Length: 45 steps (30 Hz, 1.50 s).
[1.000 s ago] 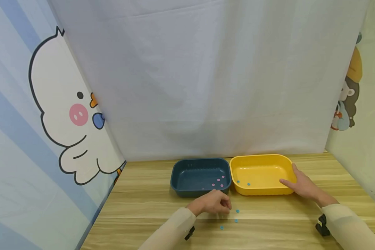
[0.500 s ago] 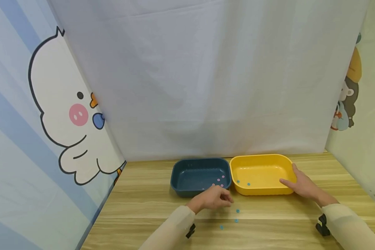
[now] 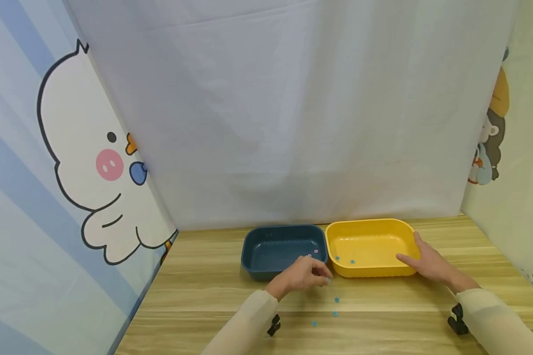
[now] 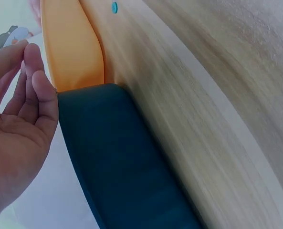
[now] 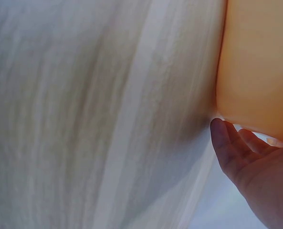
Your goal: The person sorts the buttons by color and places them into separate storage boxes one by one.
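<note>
Pinched at the fingertips of the left hand (image 3: 298, 276): what looks like a small blue button (image 3: 328, 280), not discernible in the left wrist view. Left to right: in the dark blue tray (image 3: 266, 251), pink buttons (image 3: 316, 251), partly masked by the same hand. In front, on the table (image 3: 195, 286), three loose blue buttons (image 3: 335, 313). Beside the dark blue tray, touching or nearly so, the yellow tray (image 3: 375, 249), with two blue buttons (image 3: 352, 262) toward its left end. Against its right end, fingers spread and nearly straight, the right hand (image 3: 431, 264), probably steadying.

Step in hand, judged: carrying a blue button to the yellow tray. Next, calls for lifting over the near-left rim, shifting rightward, then parting fingertips above the floor. Mind the neighbouring rims. Most open room: over the yellow tray's middle.
</note>
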Available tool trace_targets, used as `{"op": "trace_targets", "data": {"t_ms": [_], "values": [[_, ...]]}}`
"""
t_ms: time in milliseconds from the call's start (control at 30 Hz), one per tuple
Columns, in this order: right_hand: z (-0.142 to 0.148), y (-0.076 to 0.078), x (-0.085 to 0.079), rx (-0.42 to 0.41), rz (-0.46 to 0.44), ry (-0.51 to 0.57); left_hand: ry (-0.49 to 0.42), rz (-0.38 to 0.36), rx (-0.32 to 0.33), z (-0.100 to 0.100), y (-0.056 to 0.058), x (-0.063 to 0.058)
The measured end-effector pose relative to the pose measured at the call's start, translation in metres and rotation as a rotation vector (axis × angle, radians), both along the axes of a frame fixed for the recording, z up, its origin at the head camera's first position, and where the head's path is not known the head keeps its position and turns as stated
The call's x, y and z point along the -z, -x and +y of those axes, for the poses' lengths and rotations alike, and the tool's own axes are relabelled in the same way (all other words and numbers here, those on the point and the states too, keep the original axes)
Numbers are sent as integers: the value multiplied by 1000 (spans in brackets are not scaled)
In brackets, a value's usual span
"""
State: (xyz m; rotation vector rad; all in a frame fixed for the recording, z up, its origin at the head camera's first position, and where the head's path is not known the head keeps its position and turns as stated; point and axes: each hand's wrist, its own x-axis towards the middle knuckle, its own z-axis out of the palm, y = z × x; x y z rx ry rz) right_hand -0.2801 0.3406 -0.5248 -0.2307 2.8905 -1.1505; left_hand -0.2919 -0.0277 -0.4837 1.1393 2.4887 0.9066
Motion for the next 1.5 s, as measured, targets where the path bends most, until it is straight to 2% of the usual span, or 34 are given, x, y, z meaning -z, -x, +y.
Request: {"op": "trace_targets", "data": {"t_ms": [267,533,867,1167,1500], "values": [[0,1,0,-1,4,-10,-24,-69,0,4,1,2],[0,-1,-1,0,8,-17,-87,-138,-105,12,1,0],[-1,-1,-1,5,7,-29,-128,-132,-98,25,9,-5],[-1,-2,-2,2,10,-21,-140,-135,-177,39,21,-7],[1,1,1,3,21,-36,-115,-115,-247,50,36,-5]]}}
